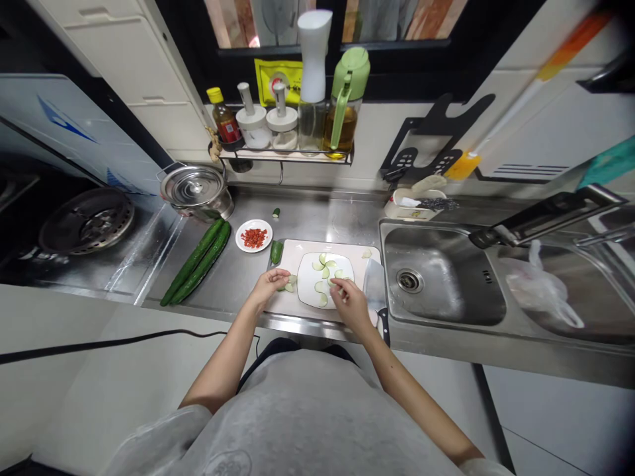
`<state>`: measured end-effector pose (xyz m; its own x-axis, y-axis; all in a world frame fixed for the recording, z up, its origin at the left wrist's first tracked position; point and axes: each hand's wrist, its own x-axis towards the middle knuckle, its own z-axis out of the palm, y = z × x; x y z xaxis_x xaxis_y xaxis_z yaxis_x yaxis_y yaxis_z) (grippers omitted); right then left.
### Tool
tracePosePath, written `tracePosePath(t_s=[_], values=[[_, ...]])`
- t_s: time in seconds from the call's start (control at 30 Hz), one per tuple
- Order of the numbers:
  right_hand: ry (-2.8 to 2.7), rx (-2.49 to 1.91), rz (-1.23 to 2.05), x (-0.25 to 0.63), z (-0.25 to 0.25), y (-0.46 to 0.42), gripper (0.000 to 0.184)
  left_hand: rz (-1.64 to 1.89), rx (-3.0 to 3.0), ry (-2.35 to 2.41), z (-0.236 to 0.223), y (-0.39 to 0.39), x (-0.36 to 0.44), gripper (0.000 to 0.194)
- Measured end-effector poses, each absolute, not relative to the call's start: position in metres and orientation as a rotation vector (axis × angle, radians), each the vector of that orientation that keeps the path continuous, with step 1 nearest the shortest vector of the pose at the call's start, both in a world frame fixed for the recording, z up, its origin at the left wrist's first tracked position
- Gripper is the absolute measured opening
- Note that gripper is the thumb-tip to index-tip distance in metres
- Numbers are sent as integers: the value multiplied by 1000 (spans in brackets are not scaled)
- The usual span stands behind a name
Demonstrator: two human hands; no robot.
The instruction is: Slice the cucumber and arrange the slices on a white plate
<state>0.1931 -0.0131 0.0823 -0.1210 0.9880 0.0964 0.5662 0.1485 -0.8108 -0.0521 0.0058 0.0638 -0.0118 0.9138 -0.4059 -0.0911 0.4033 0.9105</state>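
1. Thin cucumber slices (323,301) are lying spaced apart on a square white plate (305,293), which is resting on the cutting board (292,250). Several are forming curves; bare plate is showing between and around them, so the arrangement appears partial.
2. The right hand (351,305) is reaching over the plate's right side. Its thumb and forefinger are standing narrow beside a slice; whether they are gripping it, I cannot tell.
3. The left hand (268,285) is hovering at the plate's left side, its thumb and forefinger narrow. They are meeting a small group of loose slices (291,283) off the plate; a grip cannot be confirmed.
4. Another slice (366,253) is lying at the board's far right corner. Slicing is appearing well advanced for this portion.
5. A cleaver (374,284) is lying along the board's right side, handle near.
6. A cut cucumber piece (276,251) is sitting at the far left corner, with a smaller stub (276,213) beyond.
7. Chopped red pepper (254,238) is filling a round dish (240,238) farther left. Two whole cucumbers (198,264) are lying uncut beyond it.
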Motion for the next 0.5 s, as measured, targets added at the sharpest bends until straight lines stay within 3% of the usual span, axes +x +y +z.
tracePosePath(t_s=[0.2, 0.5], values=[[-1785, -1326, 1132, 161, 95, 3, 29, 899, 876, 1158, 96, 8, -29, 38], [-1417, -1267, 1470, 158, 96, 7, 20, 933, 1194, 1210, 96, 3, -10, 28]])
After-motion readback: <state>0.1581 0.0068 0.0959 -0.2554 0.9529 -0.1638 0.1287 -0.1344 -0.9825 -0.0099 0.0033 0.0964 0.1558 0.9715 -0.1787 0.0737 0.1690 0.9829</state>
